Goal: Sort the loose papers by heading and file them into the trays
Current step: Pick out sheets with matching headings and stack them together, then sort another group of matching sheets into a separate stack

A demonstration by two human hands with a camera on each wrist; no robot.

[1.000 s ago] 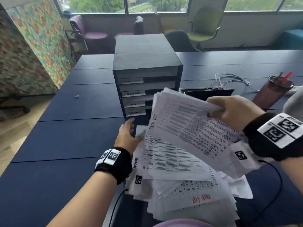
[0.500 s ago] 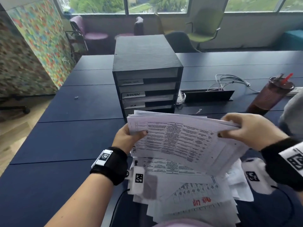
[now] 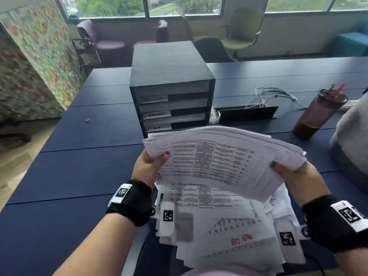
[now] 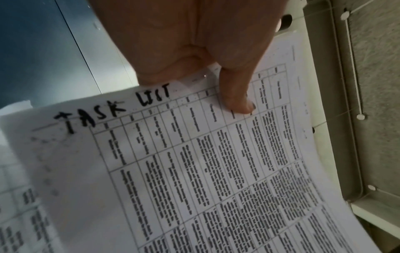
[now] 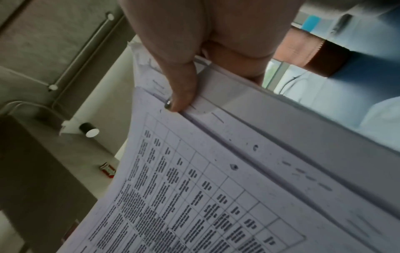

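Observation:
Both hands hold a thick stack of printed papers (image 3: 217, 162) level above the table, in front of the black tray unit (image 3: 171, 84). My left hand (image 3: 151, 166) pinches the stack's left edge, thumb on top. My right hand (image 3: 286, 172) grips the right edge the same way. The top sheet (image 4: 194, 162) is a printed table headed "TASK LIST" in black marker. The stack (image 5: 249, 171) is several sheets deep. Below it a messy heap of loose papers (image 3: 229, 226) lies on the table. The unit's trays carry white labels, one reading "ADMIN" (image 3: 157, 114). The stack hides the lowest tray.
A dark tumbler with a red straw (image 3: 318, 112) stands at the right. A black cable box (image 3: 247, 113) with white cables (image 3: 268, 96) sits right of the trays. Another person's grey sleeve (image 3: 352, 134) is at the right edge. Chairs stand beyond the table.
The stack swung from tilted in my right hand alone to level. My left hand came up off the heap and took its left edge. The stack moved forward toward the trays.

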